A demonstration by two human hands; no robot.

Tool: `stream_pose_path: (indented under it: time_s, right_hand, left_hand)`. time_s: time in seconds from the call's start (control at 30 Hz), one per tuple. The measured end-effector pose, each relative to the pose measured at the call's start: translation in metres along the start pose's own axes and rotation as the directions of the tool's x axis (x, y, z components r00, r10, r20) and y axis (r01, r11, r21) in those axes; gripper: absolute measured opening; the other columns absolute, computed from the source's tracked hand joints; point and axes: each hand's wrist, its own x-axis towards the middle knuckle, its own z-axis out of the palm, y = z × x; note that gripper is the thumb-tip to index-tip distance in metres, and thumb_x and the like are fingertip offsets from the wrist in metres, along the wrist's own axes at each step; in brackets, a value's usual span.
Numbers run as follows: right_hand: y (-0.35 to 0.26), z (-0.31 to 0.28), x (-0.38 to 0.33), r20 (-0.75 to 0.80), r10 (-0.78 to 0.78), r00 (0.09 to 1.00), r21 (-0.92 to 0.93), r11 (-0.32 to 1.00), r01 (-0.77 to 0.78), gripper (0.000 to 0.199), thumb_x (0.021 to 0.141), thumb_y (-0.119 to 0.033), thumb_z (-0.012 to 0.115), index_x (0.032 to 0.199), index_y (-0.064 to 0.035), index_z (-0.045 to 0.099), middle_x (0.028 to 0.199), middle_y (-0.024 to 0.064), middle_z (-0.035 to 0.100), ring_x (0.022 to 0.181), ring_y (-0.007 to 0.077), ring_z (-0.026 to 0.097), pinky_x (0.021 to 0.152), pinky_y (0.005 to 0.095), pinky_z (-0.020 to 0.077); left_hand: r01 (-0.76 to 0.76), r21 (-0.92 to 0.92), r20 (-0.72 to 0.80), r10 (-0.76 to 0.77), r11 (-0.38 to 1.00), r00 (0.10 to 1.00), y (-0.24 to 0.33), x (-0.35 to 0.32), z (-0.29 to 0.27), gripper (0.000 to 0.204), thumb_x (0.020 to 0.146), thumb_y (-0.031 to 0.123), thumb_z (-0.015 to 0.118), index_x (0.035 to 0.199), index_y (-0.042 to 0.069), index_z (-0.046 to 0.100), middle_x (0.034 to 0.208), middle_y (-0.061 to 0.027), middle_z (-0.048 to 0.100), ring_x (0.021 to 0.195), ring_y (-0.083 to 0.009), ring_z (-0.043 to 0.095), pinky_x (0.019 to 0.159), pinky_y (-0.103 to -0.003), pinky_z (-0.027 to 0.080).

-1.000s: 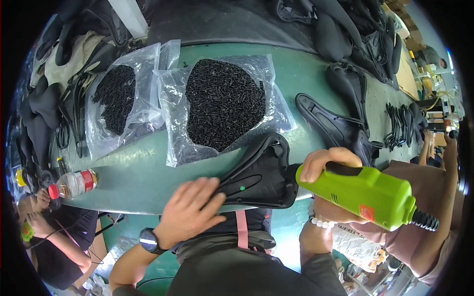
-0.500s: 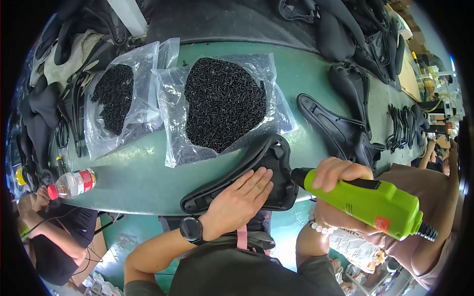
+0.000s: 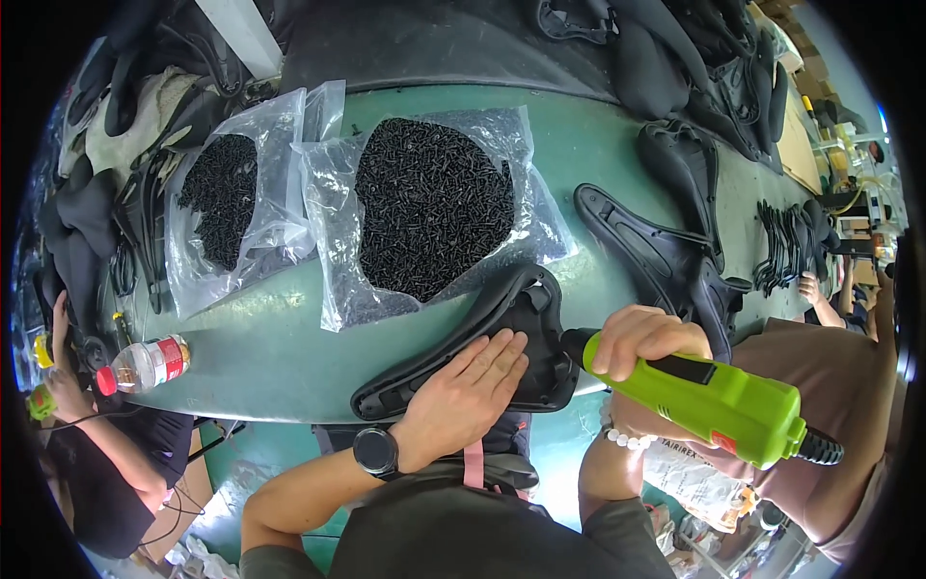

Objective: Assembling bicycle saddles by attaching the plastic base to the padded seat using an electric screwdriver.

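My left hand (image 3: 465,394) lies flat on the black saddle (image 3: 502,340), fingers spread a little and pressed down on its shell, palm at the edge nearest me. There is a dark watch (image 3: 375,452) on that wrist. The saddle lies upside down at the near edge of the green table (image 3: 260,343), its narrow end pointing to my left.

My right hand (image 3: 644,340) is wrapped tight around the front of a green power driver (image 3: 714,398), fingers curled over the top of it. The driver's dark nose touches the right side of the saddle, just beside my left fingertips. A bead bracelet (image 3: 622,436) sits on my right wrist, below the driver.

Just beyond the saddle lies a clear bag of black screws (image 3: 434,203), its near corner touching the saddle's far rim. A second, smaller bag of screws (image 3: 224,198) lies to the left of the first. Well left of the saddle, at the table's edge, a plastic bottle (image 3: 145,365) with a red cap lies on its side. To the right of the saddle, more black saddle shells (image 3: 666,251) lie on the table.
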Motion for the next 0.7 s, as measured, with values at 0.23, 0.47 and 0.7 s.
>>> stream_pose_path:
  time_s: [0.23,0.47,0.7]
  right_hand:
    - [-0.020,-0.005,0.018,0.202,0.026,0.979,0.016,0.999,-0.030,0.026,0.088,-0.021,0.065,0.096,0.0035,0.061,0.066,0.0123,0.064,0.054,0.0263,0.062,0.053,0.0363,0.0519]
    - [-0.018,0.015,-0.010,0.166,0.080,0.983,0.174,0.979,-0.109,0.045,0.088,-0.037,0.062,0.107,0.0040,0.060,0.071,0.0153,0.063,0.063,0.0269,0.061,0.058,0.0371,0.0499]
    - [0.004,0.038,-0.039,-0.178,0.164,0.970,-0.154,0.969,-0.192,0.120,0.055,-0.092,0.058,0.128,0.0029,0.042,0.080,0.0127,0.056,0.068,0.0233,0.056,0.068,0.0391,0.0461]
  left_hand:
    - [-0.017,0.009,-0.021,0.017,1.000,1.000,0.000,-0.002,-0.002,0.055,0.077,0.020,0.065,0.127,-0.001,0.056,0.142,-0.0174,0.048,0.134,-0.0290,0.044,0.112,-0.041,0.034]
    - [0.058,-0.073,-0.391,-0.082,0.996,0.917,-0.050,0.002,-0.082,0.029,0.079,0.019,0.072,0.101,0.001,0.064,0.107,-0.0135,0.067,0.102,-0.0331,0.062,0.087,-0.042,0.052]
    - [0.434,0.357,-0.345,-0.315,0.827,0.884,-0.141,0.014,-0.070,0.011,0.079,0.011,0.059,0.087,0.005,0.064,0.093,-0.0080,0.058,0.096,-0.0248,0.055,0.078,-0.036,0.052]
